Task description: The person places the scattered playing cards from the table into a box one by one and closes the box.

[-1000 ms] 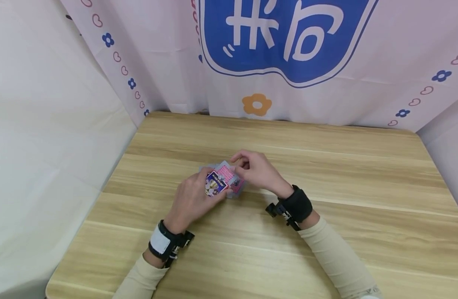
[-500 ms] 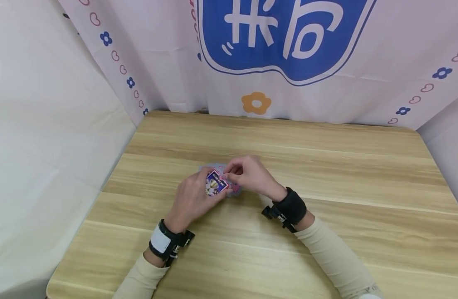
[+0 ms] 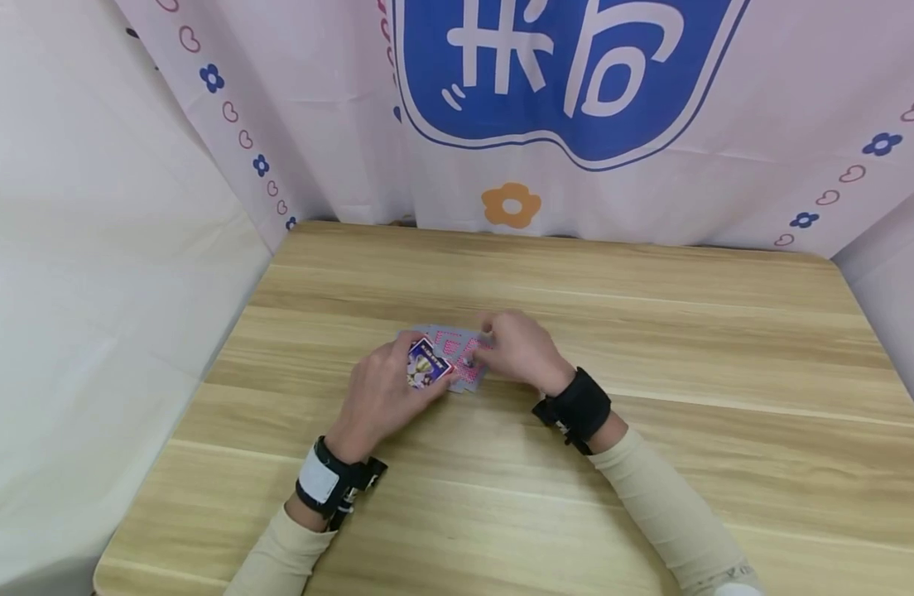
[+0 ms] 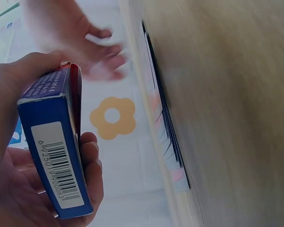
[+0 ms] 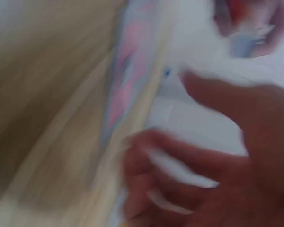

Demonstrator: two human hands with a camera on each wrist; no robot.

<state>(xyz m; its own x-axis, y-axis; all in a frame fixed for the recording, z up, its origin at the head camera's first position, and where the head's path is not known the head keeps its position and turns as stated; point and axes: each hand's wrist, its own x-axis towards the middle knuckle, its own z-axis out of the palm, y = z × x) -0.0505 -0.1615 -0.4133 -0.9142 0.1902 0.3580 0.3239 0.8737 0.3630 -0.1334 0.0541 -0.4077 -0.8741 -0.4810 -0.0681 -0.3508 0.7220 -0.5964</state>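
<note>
My left hand (image 3: 382, 397) grips a small blue card box (image 3: 429, 364) with a trophy picture on its front. The left wrist view shows the barcode end of that box (image 4: 57, 151), with the thumb on one side and fingers on the other. Under and beyond the box, playing cards (image 3: 451, 341) with pink-and-white backs lie overlapping on the table. My right hand (image 3: 527, 352) is over the right edge of these cards. Its thumb and bent fingers stand apart in the blurred right wrist view, with nothing seen between them.
The cards lie on a wooden table (image 3: 651, 331). A printed curtain (image 3: 621, 199) hangs along its back edge, and a white sheet (image 3: 114, 290) hangs at the left. Both wrists wear black camera straps (image 3: 582, 406).
The card that stuck up beside the box a second ago is out of sight there. My right hand moved left to the box, then back right over the cards. The left hand kept its grip.
</note>
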